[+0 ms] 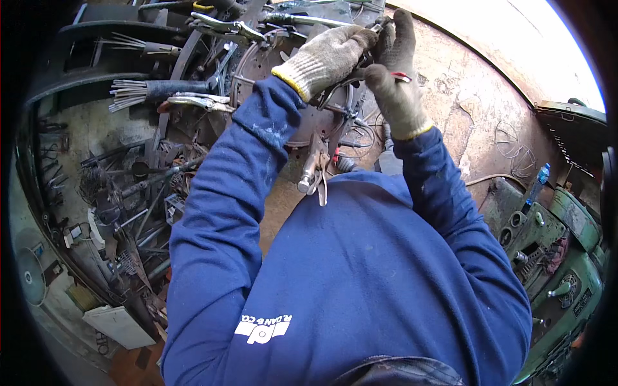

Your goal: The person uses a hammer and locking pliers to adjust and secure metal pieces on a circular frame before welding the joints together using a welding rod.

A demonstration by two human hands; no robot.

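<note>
Both my hands wear grey knitted gloves with yellow cuffs and meet at the top centre. My left hand [325, 58] is closed, fingers curled around a dark metal part that is mostly hidden. Close beside it, my right hand [398, 93] has its fingers pointing up and its thumb hooked over a dark metal tool with a red tip [401, 76]; the tool's kind is hidden. Below the hands lies a round, brownish metal plate [309, 125]. At the plate's near edge sits a locking clamp [314, 168]; two more locking clamps [225, 27] [198, 100] show at its left.
Bundles of thin rods [132, 90] stick out of dark tubes at left. Scrap metal and bars [145, 186] fill the lower left. Thin cable [515, 145] lies on the worn floor at right. A green machine [553, 257] with a water bottle [541, 180] stands at the right.
</note>
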